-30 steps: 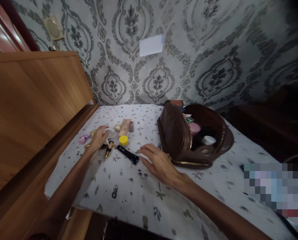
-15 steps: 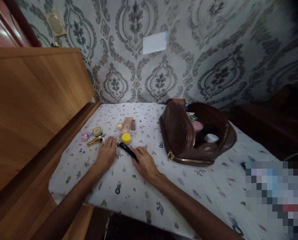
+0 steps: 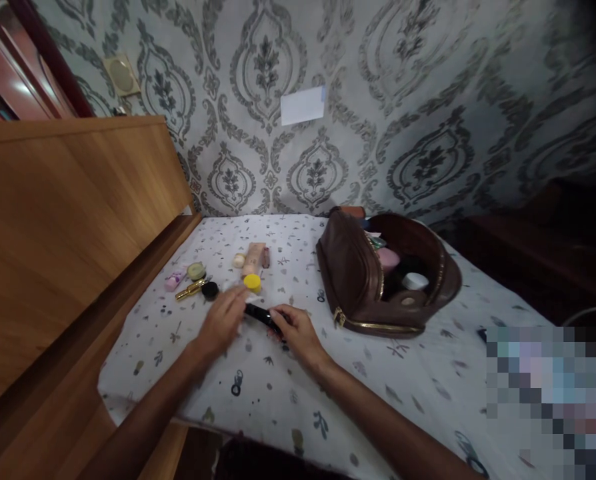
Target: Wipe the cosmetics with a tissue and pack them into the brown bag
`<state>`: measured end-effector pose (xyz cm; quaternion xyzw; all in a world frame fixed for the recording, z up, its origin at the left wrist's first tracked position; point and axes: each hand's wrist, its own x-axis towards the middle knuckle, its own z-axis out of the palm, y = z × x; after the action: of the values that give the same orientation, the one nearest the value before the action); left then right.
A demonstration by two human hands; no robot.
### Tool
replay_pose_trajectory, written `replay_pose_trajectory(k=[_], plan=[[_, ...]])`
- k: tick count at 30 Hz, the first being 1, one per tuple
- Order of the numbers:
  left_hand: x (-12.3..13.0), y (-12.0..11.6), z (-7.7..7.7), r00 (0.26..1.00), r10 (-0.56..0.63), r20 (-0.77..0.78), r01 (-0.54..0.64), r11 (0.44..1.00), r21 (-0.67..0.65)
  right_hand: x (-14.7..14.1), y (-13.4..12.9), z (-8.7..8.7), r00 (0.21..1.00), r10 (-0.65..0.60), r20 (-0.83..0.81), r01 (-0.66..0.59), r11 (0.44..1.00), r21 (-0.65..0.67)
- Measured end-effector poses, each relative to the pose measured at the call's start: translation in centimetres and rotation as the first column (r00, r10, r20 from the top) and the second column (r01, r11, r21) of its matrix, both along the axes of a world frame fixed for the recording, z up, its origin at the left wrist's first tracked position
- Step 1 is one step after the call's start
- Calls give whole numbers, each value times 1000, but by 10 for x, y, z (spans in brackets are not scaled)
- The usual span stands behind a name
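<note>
A black stick-shaped item (image 3: pixel 261 315) is gripped in my right hand (image 3: pixel 297 335), thumb on top. My left hand (image 3: pixel 224 319) is at the item's far end, fingers together, with a small white piece (image 3: pixel 252 297) showing by the fingertips; its exact hold is unclear. Just beyond my left fingers stands a yellow-capped jar (image 3: pixel 252 283). A black round item (image 3: pixel 210 290), a gold tube (image 3: pixel 190 289), a greenish round jar (image 3: pixel 196 271) and a pink-purple item (image 3: pixel 175 279) lie to the left. Behind are a beige tube (image 3: pixel 255 259) and a cream-coloured small jar (image 3: pixel 239 259).
An open brown bag (image 3: pixel 348 273) holding a pink item (image 3: pixel 388 259) and a white-lidded jar (image 3: pixel 415 281) stands on the right. A wooden panel (image 3: pixel 78 213) borders the left side. The patterned cloth (image 3: pixel 298 393) covers the surface.
My right hand has lifted the black item off the cloth. My left hand has moved right to its end, uncovering the black round item. The view has tilted slightly up.
</note>
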<state>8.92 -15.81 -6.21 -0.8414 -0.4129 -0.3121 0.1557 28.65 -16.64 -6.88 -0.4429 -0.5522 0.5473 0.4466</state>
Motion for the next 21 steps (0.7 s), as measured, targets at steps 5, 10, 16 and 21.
replay_pose_trajectory(k=[5, 10, 16, 21], plan=[[26, -8, 16, 987, -86, -137, 89, 996, 15, 1, -5, 14, 987, 70, -142, -69, 998, 12], [0, 12, 35, 975, 97, 202, -55, 977, -204, 7, -7, 25, 979, 78, -188, -74, 997, 26], [7, 17, 47, 602, 440, 667, -53, 855, -516, 3, -12, 21, 946, 175, -272, -162, 984, 70], [20, 7, 63, 694, 410, 592, -116, 875, -470, 0, -16, 8, 936, 222, -274, -202, 974, 101]])
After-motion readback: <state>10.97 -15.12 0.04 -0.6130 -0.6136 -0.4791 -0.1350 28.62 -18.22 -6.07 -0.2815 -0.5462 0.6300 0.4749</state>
